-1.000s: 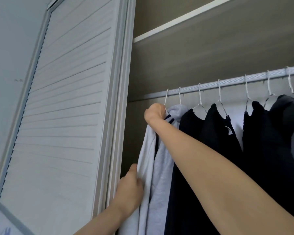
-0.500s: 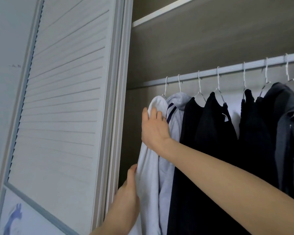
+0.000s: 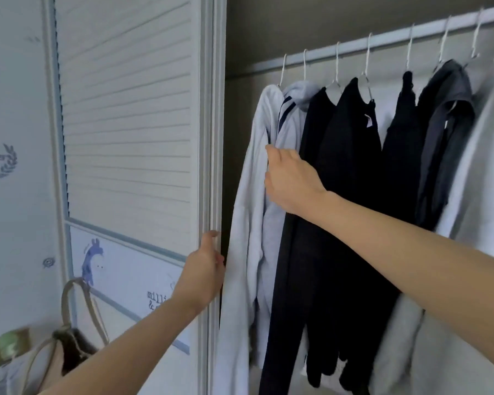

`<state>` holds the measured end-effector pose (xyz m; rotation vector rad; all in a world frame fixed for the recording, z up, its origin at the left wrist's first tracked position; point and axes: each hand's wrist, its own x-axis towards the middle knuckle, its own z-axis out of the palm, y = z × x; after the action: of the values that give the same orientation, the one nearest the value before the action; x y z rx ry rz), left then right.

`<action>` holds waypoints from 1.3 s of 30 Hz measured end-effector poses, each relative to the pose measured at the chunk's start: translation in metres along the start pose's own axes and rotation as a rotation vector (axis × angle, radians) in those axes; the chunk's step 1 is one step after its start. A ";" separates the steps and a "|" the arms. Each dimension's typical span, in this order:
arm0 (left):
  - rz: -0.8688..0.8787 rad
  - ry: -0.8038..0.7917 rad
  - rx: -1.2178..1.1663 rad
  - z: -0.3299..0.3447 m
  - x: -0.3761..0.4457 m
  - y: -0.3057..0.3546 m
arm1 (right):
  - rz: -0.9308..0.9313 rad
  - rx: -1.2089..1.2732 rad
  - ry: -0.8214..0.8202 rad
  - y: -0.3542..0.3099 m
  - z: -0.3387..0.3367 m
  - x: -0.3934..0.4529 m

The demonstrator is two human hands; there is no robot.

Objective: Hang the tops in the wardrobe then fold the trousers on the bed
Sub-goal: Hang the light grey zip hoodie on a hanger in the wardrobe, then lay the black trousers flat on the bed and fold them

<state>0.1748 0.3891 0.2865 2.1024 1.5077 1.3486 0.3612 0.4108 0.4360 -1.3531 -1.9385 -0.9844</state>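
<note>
A white top [image 3: 248,195] hangs on a wire hanger at the left end of the wardrobe rail [image 3: 382,44]. Beside it hangs a light grey hooded top [image 3: 294,115] with a dark stripe. My right hand [image 3: 291,181] lies against the white top's right edge, fingers stretched toward the gap between these two tops and their tips partly hidden by cloth. My left hand [image 3: 206,269] is lower, thumb up, touching the white top's left edge by the door frame. No trousers or bed are in view.
Several dark tops [image 3: 348,166] and a pale garment [image 3: 482,166] fill the rail to the right. The louvred sliding door [image 3: 126,109] stands just left of the white top. A beige handbag [image 3: 69,346] sits at the lower left.
My right hand slid down from the white top's shoulder to its side. My left hand eased away from the cloth toward the door edge. The view dropped lower.
</note>
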 end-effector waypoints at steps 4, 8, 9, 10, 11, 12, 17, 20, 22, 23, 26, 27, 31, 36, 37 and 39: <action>-0.040 -0.009 0.050 -0.024 -0.046 -0.013 | -0.004 0.049 -0.085 -0.024 -0.020 -0.061; -0.115 -0.024 0.065 -0.044 -0.097 -0.024 | 0.030 0.152 -0.172 -0.052 -0.030 -0.118; -0.142 -0.019 0.057 -0.049 -0.112 -0.027 | 0.039 0.206 -0.193 -0.061 -0.031 -0.134; -0.165 -0.012 0.056 -0.052 -0.126 -0.029 | 0.044 0.261 -0.201 -0.068 -0.032 -0.149; -0.186 -0.006 0.055 -0.055 -0.138 -0.030 | 0.045 0.313 -0.212 -0.074 -0.032 -0.163; -0.215 0.001 0.067 -0.060 -0.157 -0.031 | 0.041 0.370 -0.235 -0.084 -0.032 -0.180; -0.334 0.044 0.050 -0.064 -0.236 -0.031 | 0.056 0.612 -0.327 -0.126 -0.019 -0.256; -0.457 0.060 0.066 -0.056 -0.294 -0.037 | 0.065 0.773 -0.457 -0.156 -0.008 -0.313; -0.581 0.065 0.100 -0.047 -0.340 -0.044 | 0.031 0.850 -0.544 -0.176 0.000 -0.352; -0.637 0.061 0.127 -0.040 -0.362 -0.049 | 0.013 0.881 -0.581 -0.183 0.004 -0.369; -0.803 0.028 0.253 -0.018 -0.439 -0.053 | -0.067 0.976 -0.729 -0.206 0.011 -0.418; -0.833 0.012 0.285 -0.011 -0.459 -0.055 | -0.093 0.987 -0.759 -0.211 0.014 -0.428; -0.948 0.036 0.332 0.002 -0.523 -0.053 | -0.192 1.016 -0.862 -0.228 0.021 -0.462; -1.029 0.174 0.425 -0.014 -0.553 -0.068 | -0.220 1.027 -0.993 -0.255 0.042 -0.473; -1.039 0.197 0.464 -0.020 -0.552 -0.074 | -0.217 1.026 -0.992 -0.260 0.049 -0.471; -1.059 0.245 0.531 -0.033 -0.547 -0.085 | -0.218 1.015 -0.951 -0.269 0.061 -0.465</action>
<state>0.0684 -0.0419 -0.0461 0.9209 2.7066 0.8249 0.2546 0.1596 -0.0310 -1.0065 -2.6621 0.7397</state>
